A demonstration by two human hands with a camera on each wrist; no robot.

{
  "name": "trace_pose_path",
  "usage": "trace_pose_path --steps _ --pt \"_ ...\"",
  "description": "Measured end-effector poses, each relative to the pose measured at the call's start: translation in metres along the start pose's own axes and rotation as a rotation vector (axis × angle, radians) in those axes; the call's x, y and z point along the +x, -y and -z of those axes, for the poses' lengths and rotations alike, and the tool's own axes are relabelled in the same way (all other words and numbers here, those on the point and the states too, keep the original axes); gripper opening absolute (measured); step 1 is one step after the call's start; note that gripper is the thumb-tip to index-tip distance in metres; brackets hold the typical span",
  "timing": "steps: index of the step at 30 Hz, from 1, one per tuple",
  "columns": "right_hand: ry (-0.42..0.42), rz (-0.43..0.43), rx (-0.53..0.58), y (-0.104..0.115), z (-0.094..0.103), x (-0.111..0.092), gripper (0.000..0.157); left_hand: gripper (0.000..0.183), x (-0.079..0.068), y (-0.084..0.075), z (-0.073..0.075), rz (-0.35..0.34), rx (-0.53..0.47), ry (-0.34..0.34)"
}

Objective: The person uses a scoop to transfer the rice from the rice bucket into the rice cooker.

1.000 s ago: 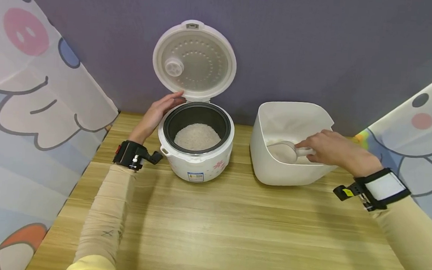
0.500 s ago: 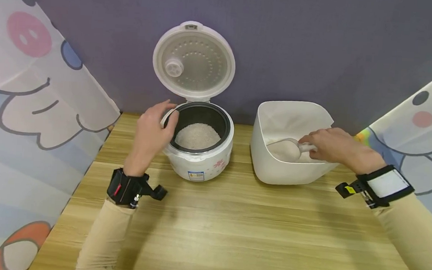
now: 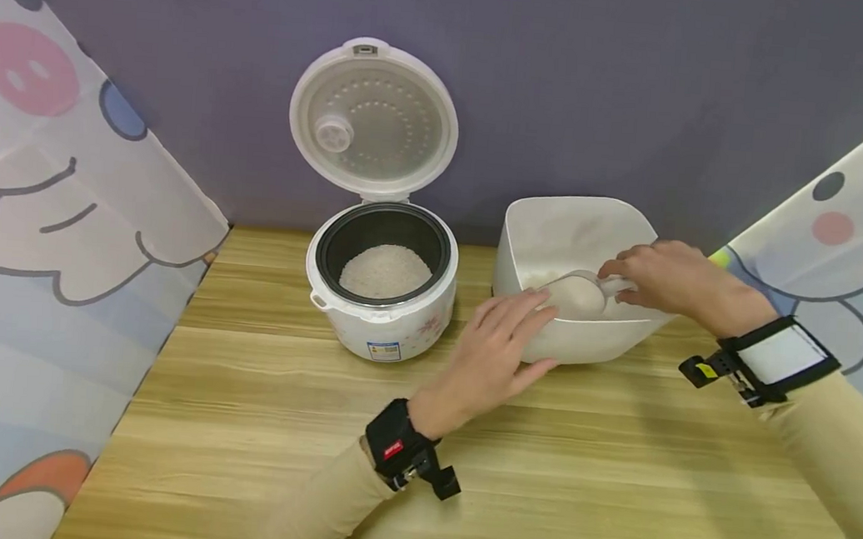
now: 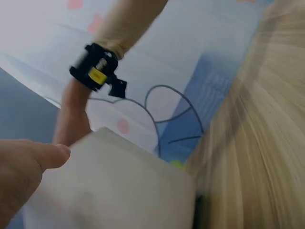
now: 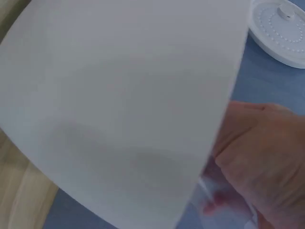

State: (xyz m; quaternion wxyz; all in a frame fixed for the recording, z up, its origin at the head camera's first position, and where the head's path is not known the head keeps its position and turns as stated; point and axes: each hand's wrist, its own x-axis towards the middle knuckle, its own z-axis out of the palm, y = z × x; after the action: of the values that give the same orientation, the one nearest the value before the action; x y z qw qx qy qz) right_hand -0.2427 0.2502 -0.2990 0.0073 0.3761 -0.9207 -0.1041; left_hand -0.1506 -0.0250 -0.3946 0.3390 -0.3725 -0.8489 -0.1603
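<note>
On the wood-grain table [image 3: 240, 423], against the dark wall [image 3: 564, 87], stand a white rice cooker [image 3: 353, 322] with its lid [image 3: 404, 126] raised and, to its right, a white container [image 3: 584, 343]. Label [image 3: 384, 350] on the cooker's front: blue-edged, with a small yellow mark; its print is too small to read. Red patch [image 3: 393, 449] on the left wrist strap carries pale lettering, likewise illegible (the yellow tag [image 3: 707, 370] at the right wrist yields no readable word either). The right hand [image 3: 672, 274] has its fingers clamped on the handle of a scoop [image 3: 578, 296], which sits inside the container, filled with pale grain. The left hand [image 3: 489, 349] is at the container's near left rim, fingers extended and slightly apart, thumb spread; whether they touch the wall cannot be told. White rice [image 3: 386, 272] lies in the cooker's dark pot. Right wrist view: the container wall hides part of the gripping fingers, and the rest is blurred. Left wrist view: only the thumb side of the hand shows, cut off by the frame.
</note>
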Motion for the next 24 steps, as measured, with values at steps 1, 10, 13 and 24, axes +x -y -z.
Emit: trace_pose_path --steps 1,10,13,24 --pt "-0.019 0.009 -0.018 0.001 0.000 0.000 0.035 0.064 0.002 -0.002 -0.009 0.016 0.034 0.034" --pt "-0.241 0.127 -0.211 -0.006 -0.004 0.002 0.043 0.027 0.007 -0.003 -0.048 0.053 0.097 0.018" --pt "-0.309 0.133 -0.277 -0.009 -0.005 0.003 0.040 0.023 0.009 -0.005 -0.050 0.068 0.028 0.006" --pt "-0.252 0.115 -0.315 -0.004 -0.014 0.009 0.036 0.019 0.005 -0.011 -0.055 0.062 -0.045 -0.011"
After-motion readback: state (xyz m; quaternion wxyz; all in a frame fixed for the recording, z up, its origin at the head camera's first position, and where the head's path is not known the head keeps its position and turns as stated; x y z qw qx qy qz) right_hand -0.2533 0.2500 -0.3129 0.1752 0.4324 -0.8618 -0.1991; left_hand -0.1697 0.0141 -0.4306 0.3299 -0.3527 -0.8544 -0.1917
